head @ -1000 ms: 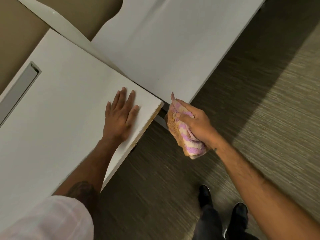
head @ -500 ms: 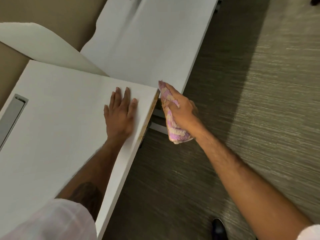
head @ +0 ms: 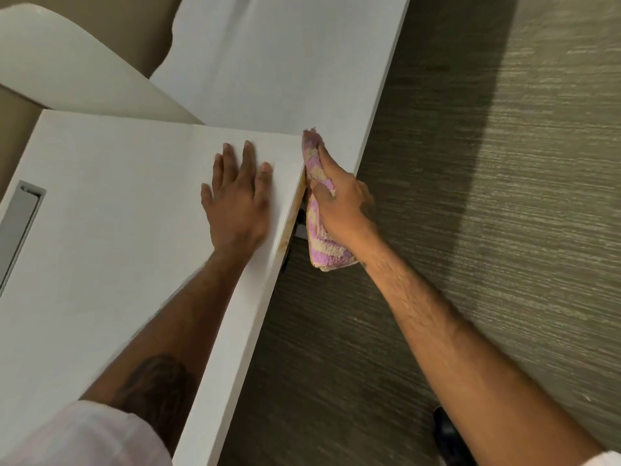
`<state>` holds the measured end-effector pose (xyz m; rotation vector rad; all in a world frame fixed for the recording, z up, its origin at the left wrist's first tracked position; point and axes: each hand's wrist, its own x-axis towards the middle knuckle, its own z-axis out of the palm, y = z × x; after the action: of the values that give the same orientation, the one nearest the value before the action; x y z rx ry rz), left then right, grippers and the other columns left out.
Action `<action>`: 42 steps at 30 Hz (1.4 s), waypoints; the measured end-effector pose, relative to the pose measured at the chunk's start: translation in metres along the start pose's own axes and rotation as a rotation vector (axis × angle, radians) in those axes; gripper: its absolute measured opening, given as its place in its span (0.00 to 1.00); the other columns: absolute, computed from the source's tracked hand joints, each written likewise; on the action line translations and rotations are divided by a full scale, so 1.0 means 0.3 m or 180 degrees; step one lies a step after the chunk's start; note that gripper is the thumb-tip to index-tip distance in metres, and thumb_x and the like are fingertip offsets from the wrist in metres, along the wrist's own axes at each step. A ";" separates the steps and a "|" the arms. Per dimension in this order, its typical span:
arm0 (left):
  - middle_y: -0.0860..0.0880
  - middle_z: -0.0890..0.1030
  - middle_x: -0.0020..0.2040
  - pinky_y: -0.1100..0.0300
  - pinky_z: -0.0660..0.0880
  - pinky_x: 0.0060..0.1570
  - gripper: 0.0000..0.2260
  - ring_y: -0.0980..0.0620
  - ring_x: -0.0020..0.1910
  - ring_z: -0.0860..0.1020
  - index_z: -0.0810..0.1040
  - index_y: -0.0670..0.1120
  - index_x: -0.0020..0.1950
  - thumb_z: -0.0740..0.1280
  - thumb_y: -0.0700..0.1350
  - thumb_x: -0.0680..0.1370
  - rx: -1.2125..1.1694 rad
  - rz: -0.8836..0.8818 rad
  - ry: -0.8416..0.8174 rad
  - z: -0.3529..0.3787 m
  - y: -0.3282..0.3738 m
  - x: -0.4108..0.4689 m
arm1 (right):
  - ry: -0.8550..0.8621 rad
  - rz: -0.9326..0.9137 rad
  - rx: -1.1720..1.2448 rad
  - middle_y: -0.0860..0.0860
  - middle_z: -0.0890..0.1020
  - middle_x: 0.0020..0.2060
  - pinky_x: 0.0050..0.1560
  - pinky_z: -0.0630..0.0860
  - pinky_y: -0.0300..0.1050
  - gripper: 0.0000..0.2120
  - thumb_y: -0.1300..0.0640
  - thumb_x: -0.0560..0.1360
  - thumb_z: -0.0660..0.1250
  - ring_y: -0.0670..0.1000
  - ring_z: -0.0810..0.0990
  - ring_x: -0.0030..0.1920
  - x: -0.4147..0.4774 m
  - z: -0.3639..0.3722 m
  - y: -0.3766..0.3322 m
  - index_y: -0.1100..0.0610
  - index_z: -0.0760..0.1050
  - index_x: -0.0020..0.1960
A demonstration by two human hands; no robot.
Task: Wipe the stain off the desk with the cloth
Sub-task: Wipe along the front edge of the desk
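Grey-brown striped carpet floor (head: 470,230) fills the right of the frame, with a flat white laminate desk (head: 100,230) on the left. The left hand (head: 237,200) lies flat and open on the desk near its corner. The right hand (head: 339,203) has its grip closed around a crumpled pink-and-cream striped terry cloth (head: 319,227), pressed against the desk's edge mid-frame, where there's a brownish stain (head: 295,213), I think.

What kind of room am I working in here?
Probably an office or workroom: two plain white laminate desks set at an angle, a grey rectangular cable slot cut into the near one, and grey-brown striped carpet flooring. No home furnishings are in view.
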<state>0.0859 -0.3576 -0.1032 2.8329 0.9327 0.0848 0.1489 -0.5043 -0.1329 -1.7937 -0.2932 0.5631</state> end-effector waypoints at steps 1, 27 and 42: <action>0.49 0.50 0.82 0.39 0.47 0.76 0.26 0.49 0.81 0.46 0.52 0.56 0.80 0.44 0.61 0.83 0.0013 0.0002 0.0000 0.002 -0.001 -0.003 | 0.0004 -0.0018 -0.0090 0.56 0.78 0.66 0.52 0.72 0.41 0.27 0.57 0.83 0.58 0.49 0.77 0.52 -0.009 0.001 -0.001 0.43 0.55 0.78; 0.47 0.50 0.82 0.37 0.47 0.75 0.28 0.47 0.81 0.46 0.50 0.55 0.81 0.41 0.63 0.82 0.0092 0.0056 -0.0006 0.003 0.003 -0.009 | -0.0422 -0.0369 -0.0573 0.50 0.74 0.71 0.27 0.71 0.31 0.31 0.60 0.81 0.60 0.40 0.69 0.26 -0.250 0.043 0.004 0.45 0.53 0.79; 0.48 0.50 0.82 0.37 0.46 0.76 0.27 0.47 0.81 0.46 0.51 0.55 0.81 0.43 0.62 0.82 0.0083 0.0078 0.0007 0.007 -0.001 -0.007 | -0.0989 -0.0431 -0.0358 0.47 0.64 0.76 0.68 0.73 0.50 0.32 0.62 0.80 0.61 0.56 0.77 0.66 -0.392 0.084 0.045 0.47 0.53 0.79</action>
<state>0.0842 -0.3590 -0.1052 2.8689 0.9063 0.0795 0.0343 -0.5429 -0.1247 -1.7754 -0.6659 0.7405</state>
